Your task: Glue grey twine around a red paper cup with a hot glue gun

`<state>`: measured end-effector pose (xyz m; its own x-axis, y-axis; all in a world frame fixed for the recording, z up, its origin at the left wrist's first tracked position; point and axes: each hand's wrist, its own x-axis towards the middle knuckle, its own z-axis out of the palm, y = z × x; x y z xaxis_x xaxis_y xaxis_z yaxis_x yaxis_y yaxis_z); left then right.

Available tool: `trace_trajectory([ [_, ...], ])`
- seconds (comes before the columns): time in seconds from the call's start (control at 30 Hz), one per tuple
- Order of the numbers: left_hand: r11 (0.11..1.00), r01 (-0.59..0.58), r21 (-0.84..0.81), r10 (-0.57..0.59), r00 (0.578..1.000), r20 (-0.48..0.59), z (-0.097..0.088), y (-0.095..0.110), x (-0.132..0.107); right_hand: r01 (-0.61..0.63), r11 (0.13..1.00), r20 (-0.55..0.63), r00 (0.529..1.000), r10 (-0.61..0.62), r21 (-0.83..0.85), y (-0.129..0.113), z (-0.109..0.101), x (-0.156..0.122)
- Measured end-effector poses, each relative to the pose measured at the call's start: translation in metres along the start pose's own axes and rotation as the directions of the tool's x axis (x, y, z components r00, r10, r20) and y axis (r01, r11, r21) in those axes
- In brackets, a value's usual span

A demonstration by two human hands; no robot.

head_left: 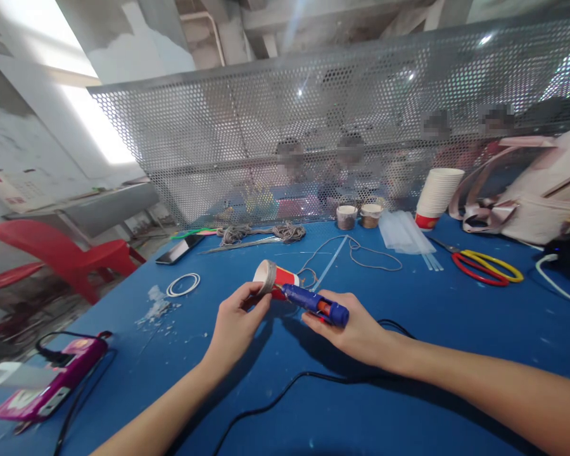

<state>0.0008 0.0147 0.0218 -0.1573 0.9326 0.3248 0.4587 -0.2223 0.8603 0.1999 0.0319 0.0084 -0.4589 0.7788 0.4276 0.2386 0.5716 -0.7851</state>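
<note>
Tilted on its side, a red and white paper cup [287, 277] is pinched at its rim end by my left hand [240, 316]. Grey cord [268, 276] is wrapped around that end, and a loose length of cord [371, 261] trails across the table behind it. My right hand [351, 323] grips a blue hot glue gun [313, 300], its nozzle at the edge of the wrapped cord; whether it touches cannot be made out. A clear glue stick [332, 263] lies just beyond the gun.
A black cable [285, 386] crosses the blue table [456, 316]. Scissors [487, 266], stacked paper cups [439, 193] and glue sticks in plastic [403, 231] lie right. Left are a phone [179, 248], white rings [183, 285] and a purple power strip [57, 380]. A perforated metal screen [247, 145] stands behind.
</note>
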Motion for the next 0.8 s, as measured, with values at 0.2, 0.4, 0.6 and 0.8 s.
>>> trace_trajectory([
  [0.2, 1.000, 0.001, -0.006, -0.001, 1.000, 0.005, 0.0000, 0.0028, 0.0004, 0.051, 0.998, -0.005, 0.999, -0.052, -0.048, 0.0015, 0.0008, -0.0006],
  [0.4, 1.000, 0.007, -0.002, -0.007, 1.000, 0.002, -0.0001, 0.0035, -0.0002, 0.043, 0.997, -0.023, 0.999, -0.044, -0.057, 0.0020, 0.0014, -0.0011],
  [0.6, 1.000, -0.004, -0.023, 0.004, 1.000, 0.017, -0.0008, 0.0042, 0.0002, 0.063, 0.993, -0.022, 0.998, -0.066, -0.103, 0.0011, 0.0014, -0.0021],
  [0.8, 0.999, -0.001, -0.032, 0.002, 1.000, 0.021, -0.0013, 0.0033, 0.0003, 0.049, 0.995, -0.018, 0.999, -0.051, -0.092, 0.0010, 0.0009, -0.0010],
])
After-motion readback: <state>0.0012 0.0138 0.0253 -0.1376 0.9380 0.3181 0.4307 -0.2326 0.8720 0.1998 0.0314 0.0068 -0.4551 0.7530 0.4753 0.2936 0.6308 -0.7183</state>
